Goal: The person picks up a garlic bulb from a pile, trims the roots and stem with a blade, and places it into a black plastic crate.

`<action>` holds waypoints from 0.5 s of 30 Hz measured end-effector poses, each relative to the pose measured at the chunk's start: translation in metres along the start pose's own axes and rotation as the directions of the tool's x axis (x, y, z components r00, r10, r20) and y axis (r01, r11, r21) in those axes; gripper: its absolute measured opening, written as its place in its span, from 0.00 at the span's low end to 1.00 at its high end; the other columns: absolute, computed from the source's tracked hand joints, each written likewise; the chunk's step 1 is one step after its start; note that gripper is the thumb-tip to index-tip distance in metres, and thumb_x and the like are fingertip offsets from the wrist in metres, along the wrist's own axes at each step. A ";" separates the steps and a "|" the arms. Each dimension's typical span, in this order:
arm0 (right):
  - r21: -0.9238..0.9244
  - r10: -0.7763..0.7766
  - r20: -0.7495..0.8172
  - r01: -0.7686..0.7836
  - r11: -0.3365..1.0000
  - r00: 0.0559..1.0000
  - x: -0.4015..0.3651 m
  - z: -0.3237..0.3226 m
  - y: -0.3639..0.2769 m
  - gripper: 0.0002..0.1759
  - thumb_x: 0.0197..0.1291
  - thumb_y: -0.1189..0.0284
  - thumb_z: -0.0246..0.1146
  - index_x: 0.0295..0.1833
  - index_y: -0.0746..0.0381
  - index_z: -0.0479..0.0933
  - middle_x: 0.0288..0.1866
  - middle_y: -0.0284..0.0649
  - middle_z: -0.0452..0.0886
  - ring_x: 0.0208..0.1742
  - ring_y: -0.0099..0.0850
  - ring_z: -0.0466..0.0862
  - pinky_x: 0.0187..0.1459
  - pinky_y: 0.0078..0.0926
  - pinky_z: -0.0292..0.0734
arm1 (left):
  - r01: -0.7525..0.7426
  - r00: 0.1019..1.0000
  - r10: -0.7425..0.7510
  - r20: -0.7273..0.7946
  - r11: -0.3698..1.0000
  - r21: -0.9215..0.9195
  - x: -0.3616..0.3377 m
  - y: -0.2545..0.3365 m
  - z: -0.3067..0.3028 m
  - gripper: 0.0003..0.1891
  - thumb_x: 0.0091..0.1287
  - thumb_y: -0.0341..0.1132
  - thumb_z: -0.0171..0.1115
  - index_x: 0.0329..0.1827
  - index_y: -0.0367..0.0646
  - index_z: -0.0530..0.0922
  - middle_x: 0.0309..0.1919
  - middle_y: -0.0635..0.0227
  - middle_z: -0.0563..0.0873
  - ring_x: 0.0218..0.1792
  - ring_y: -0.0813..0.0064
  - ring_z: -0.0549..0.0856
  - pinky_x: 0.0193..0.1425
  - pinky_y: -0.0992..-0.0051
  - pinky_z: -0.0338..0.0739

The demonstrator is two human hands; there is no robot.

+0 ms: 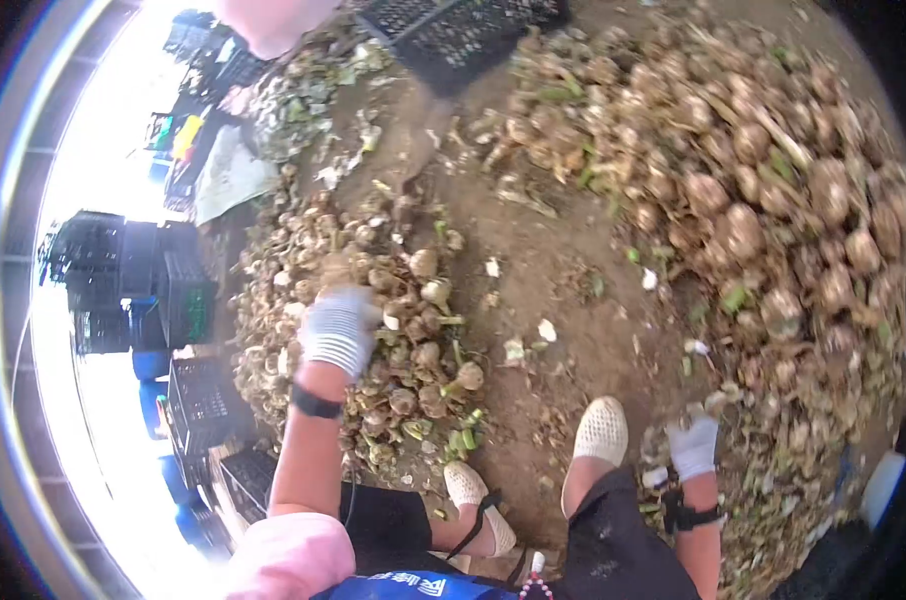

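Note:
My left hand [338, 328], in a white striped glove, is over a pile of garlic bulbs [425, 355] with short cut stems. Motion smears its fingers, so its grip cannot be made out. Low on the right, my right hand [693, 447], in a white glove, is beside my foot, above trimmed scraps [763, 490]. Its fingers look curled in, and whatever they hold is too blurred to name. A larger heap of brownish garlic bulbs [743, 230], some with stalks, spreads across the upper right.
Dark plastic crates stand at the top [453, 40] and along the left [198, 400]. A pale sack [233, 175] lies at the upper left. Bare dirt ground [543, 270] with scattered peels runs between the piles. My feet, in cream shoes [602, 430], are at the bottom.

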State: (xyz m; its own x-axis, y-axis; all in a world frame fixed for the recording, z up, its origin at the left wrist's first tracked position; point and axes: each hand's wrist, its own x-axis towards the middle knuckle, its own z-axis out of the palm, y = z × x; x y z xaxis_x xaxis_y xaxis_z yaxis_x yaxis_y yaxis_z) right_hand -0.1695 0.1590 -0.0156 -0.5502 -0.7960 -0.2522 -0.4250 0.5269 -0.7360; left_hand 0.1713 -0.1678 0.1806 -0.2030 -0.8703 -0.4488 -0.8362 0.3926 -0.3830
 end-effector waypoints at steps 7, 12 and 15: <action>0.020 0.152 0.212 -0.160 0.987 0.965 0.018 -0.006 -0.038 0.08 0.49 0.76 0.65 0.36 0.69 0.81 0.28 0.47 0.82 0.29 0.37 0.81 0.37 0.30 0.75 | 0.170 0.860 -0.447 -0.247 0.706 -0.687 0.081 -0.041 0.032 0.32 0.59 0.47 0.65 0.61 0.38 0.68 0.59 0.52 0.75 0.53 0.57 0.80 0.60 0.65 0.73; -0.001 0.176 0.175 -0.179 0.984 0.969 0.009 -0.021 -0.024 0.09 0.47 0.78 0.64 0.36 0.68 0.82 0.24 0.43 0.80 0.23 0.26 0.75 0.28 0.27 0.71 | 0.546 0.736 -0.534 0.416 0.104 -0.831 0.300 -0.058 0.143 0.36 0.57 0.57 0.63 0.60 0.39 0.70 0.50 0.57 0.82 0.55 0.64 0.77 0.56 0.67 0.71; 0.092 0.294 0.168 -0.312 0.946 0.941 -0.013 -0.029 -0.017 0.09 0.48 0.77 0.63 0.36 0.67 0.82 0.20 0.37 0.75 0.21 0.19 0.67 0.24 0.21 0.65 | 0.243 0.918 -0.378 0.116 0.307 -0.920 0.375 -0.033 0.214 0.27 0.57 0.51 0.65 0.54 0.41 0.76 0.46 0.64 0.82 0.46 0.72 0.79 0.50 0.71 0.73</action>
State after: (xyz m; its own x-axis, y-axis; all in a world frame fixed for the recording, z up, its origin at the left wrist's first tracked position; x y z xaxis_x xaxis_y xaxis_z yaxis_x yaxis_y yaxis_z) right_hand -0.1761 0.1692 0.0183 -0.5219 -0.6443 -0.5590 -0.1644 0.7190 -0.6752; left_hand 0.2320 -0.4436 -0.1476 0.1891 -0.9131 -0.3613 -0.7749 -0.3647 0.5162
